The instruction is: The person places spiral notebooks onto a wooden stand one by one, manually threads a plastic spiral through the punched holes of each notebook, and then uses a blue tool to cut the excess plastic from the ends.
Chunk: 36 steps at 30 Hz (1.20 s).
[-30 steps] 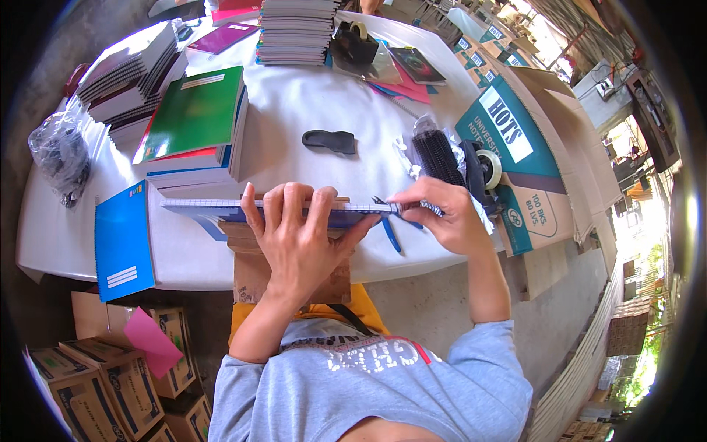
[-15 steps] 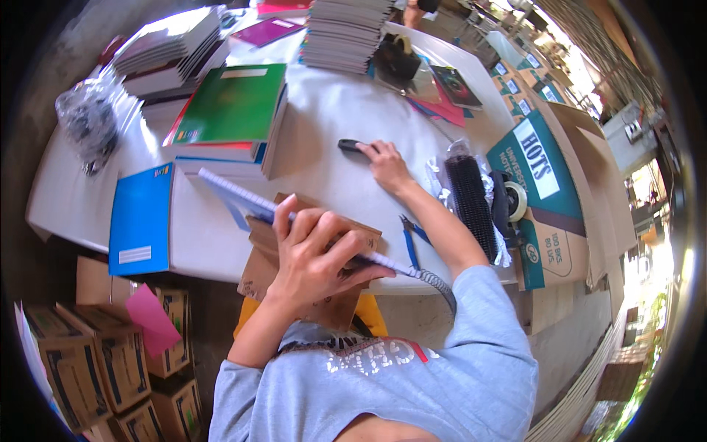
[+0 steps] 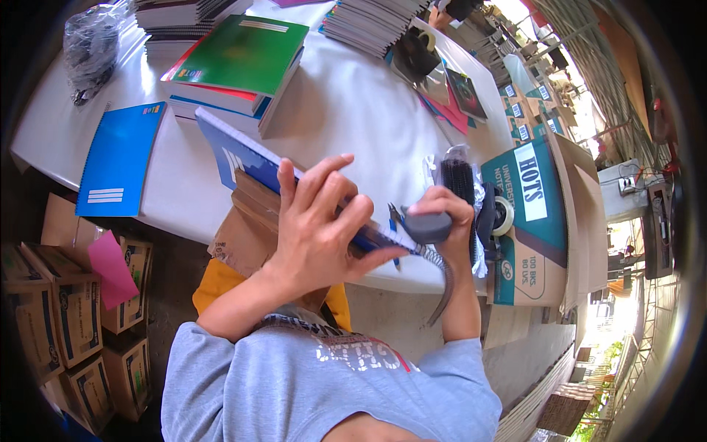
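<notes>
Notebook (image 3: 250,158) tilted on a brown stand (image 3: 243,237), its black spiral coil (image 3: 448,278) hanging free

The notebook, blue-covered, leans along the top of the brown stand, and the black spiral coil runs off its end and droops to the right of the stand. That loose tail looks the likeliest trouble: it passes so near the right wrist that a sweep of the arm could snag it and bend its loops.

The left hand (image 3: 320,225) arches over the notebook above the stand, fingers spread, thumb along the near side; whether the fingertips press the far cover cannot be told. If that hold is slack, a push from the right could swing the pages askew.

The right hand (image 3: 453,210), right of the stand, is curled closely around a dark grey rounded pad (image 3: 428,229). Brought down off-line, the pad might flatten the coil. Blue-handled pliers (image 3: 393,224), partly covered, lie between the stand and that hand, where a knuckle could catch them.

Farther right of the stand, a careless wrist could topple the black coil bundle (image 3: 458,175).
</notes>
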Each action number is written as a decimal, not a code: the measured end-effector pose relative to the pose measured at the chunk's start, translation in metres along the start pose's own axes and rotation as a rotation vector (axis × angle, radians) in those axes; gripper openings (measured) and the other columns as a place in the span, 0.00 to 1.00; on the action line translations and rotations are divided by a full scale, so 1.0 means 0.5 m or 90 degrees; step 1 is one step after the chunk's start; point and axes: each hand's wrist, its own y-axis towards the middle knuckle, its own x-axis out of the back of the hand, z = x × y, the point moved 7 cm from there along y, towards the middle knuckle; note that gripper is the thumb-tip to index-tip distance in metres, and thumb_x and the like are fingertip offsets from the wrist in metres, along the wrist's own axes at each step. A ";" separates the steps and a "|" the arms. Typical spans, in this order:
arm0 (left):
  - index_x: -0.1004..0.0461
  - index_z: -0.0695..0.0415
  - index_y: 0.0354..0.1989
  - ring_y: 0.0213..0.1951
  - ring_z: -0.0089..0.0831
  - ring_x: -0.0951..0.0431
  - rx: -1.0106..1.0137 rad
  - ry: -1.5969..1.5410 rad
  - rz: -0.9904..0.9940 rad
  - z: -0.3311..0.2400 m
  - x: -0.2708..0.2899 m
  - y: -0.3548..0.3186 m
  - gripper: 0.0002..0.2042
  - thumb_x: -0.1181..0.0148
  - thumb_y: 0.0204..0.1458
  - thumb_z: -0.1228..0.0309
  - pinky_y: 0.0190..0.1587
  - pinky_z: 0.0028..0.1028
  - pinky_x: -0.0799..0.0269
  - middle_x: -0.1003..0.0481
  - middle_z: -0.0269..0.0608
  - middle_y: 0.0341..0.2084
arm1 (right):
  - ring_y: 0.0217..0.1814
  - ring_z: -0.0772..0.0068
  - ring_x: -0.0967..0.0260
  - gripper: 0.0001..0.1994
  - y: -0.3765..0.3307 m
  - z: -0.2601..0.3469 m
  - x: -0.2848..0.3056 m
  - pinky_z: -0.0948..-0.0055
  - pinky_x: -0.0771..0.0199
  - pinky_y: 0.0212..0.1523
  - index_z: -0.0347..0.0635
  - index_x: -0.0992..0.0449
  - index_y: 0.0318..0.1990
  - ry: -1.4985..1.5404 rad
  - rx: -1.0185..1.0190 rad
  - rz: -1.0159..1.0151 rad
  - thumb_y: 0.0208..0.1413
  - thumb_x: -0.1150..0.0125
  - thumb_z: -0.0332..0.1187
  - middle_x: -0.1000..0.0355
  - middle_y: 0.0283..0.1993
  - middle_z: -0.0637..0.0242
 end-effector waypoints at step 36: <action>0.35 0.56 0.49 0.50 0.36 0.33 0.007 -0.153 -0.039 0.010 0.017 -0.002 0.37 0.28 0.27 0.53 0.63 0.47 0.63 0.30 0.39 0.41 | 0.24 0.71 0.35 0.05 0.068 0.140 -0.071 0.77 0.32 0.27 0.35 0.23 0.26 0.279 0.201 0.073 0.43 0.40 0.28 0.34 0.22 0.64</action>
